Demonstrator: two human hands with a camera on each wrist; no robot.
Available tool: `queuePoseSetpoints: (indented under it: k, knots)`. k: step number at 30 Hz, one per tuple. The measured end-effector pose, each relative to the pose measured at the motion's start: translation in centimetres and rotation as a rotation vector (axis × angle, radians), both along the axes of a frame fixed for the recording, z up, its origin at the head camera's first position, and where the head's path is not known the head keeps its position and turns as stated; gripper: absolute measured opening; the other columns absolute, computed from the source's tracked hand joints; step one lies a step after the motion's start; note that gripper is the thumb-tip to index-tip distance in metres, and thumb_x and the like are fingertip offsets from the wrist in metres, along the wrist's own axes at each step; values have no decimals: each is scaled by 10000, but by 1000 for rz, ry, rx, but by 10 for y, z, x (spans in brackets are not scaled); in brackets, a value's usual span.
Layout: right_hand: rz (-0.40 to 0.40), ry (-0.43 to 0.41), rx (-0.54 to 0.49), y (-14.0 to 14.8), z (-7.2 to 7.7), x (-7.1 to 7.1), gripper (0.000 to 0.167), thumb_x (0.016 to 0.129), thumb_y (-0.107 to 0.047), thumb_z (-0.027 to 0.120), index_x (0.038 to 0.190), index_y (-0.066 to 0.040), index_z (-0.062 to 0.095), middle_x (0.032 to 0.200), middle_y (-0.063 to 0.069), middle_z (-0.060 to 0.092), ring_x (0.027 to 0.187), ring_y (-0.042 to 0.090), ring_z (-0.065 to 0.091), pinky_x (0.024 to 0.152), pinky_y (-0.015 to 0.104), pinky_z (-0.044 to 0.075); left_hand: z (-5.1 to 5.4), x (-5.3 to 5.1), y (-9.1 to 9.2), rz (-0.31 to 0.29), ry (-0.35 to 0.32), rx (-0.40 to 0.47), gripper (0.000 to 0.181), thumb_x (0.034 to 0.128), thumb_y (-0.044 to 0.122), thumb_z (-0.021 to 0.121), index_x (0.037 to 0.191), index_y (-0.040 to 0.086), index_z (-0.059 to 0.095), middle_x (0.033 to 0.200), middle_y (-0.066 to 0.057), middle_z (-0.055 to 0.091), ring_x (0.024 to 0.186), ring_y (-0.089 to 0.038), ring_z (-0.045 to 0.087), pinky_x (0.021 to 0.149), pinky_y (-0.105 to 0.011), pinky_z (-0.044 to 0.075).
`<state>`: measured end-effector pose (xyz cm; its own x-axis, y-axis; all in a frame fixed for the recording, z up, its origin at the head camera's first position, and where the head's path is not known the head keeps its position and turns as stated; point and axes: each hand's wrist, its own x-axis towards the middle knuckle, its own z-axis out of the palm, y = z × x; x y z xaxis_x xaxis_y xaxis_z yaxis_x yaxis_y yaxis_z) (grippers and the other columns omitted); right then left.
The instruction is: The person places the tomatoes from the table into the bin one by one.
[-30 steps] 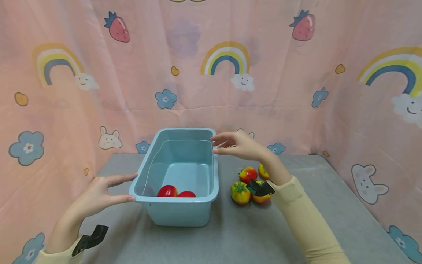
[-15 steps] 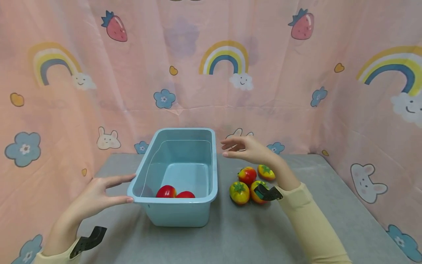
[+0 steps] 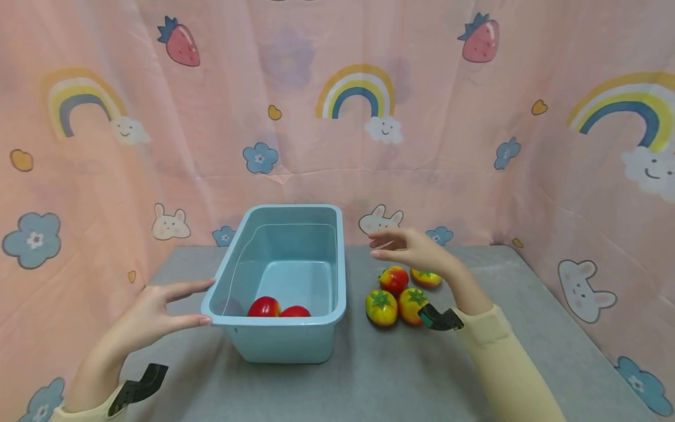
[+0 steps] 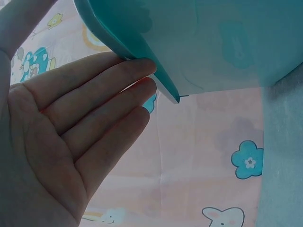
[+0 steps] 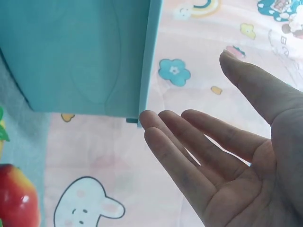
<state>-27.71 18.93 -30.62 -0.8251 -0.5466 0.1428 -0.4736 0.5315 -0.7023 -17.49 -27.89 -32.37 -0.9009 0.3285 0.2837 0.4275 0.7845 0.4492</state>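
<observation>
A light blue plastic tub [image 3: 279,341] stands on the grey table. My left hand [image 3: 147,316] is at its left front corner. In the left wrist view, the straight fingers [image 4: 106,82] touch the rim from outside. Two red round fruits [image 3: 265,306] lie at the near end inside the tub, partly hidden by the front wall. My right hand [image 3: 416,249] hovers right of the tub, apart from it, its fingers loosely bent and holding nothing. Below it sit several red-and-yellow, tomato-like fruits with green tops, among them a yellowish one [image 3: 381,308] and a redder one [image 3: 394,280].
The grey tabletop [image 3: 390,381] extends in front of the tub and to the right. A pink curtain [image 3: 327,146] printed with rainbows, strawberries and bunnies hangs behind and on both sides. A black wrist mount [image 3: 442,318] covers part of a fruit.
My right hand has drawn away from the tub's right rim, moving right and slightly down over the fruits. My left hand stays at the rim. The whole view has shifted slightly.
</observation>
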Motion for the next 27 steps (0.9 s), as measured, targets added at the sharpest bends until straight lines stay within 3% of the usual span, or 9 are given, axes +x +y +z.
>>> queuePoseSetpoints:
  k: [8, 15, 22, 27]
  knots:
    - [-43, -20, -11, 11, -10, 2, 493, 880, -388, 661, 1303, -152, 571, 1204, 57, 653, 1092, 238, 639, 881, 371, 527, 1, 1, -1, -1, -3, 1, 592, 742, 451, 772, 1286, 291, 601, 1212, 85, 655, 1146, -226, 605, 873, -359, 502]
    - [-89, -43, 11, 21, -18, 6, 494, 886, -421, 642, 1303, -167, 567, 1207, 52, 652, 1119, 243, 624, 942, 433, 488, 1, 1, 0, -3, 6, -2, 590, 739, 445, 776, 1280, 280, 608, 1205, 87, 659, 1140, -158, 603, 869, -336, 503]
    - [-108, -66, 9, 31, -30, 7, 504, 897, -402, 632, 1320, -140, 549, 1224, 88, 641, 1143, 274, 606, 938, 432, 490, 1, 0, 0, -4, 1, 4, 597, 739, 448, 775, 1284, 270, 608, 1209, 71, 659, 1139, -263, 608, 865, -361, 506]
    - [-132, -82, 1, 39, -37, 9, 499, 896, -406, 632, 1309, -136, 557, 1236, 115, 634, 1135, 297, 607, 929, 435, 496, 1, 0, 0, -3, -2, 4, 599, 739, 452, 774, 1285, 274, 605, 1211, 69, 658, 1139, -257, 607, 862, -373, 506]
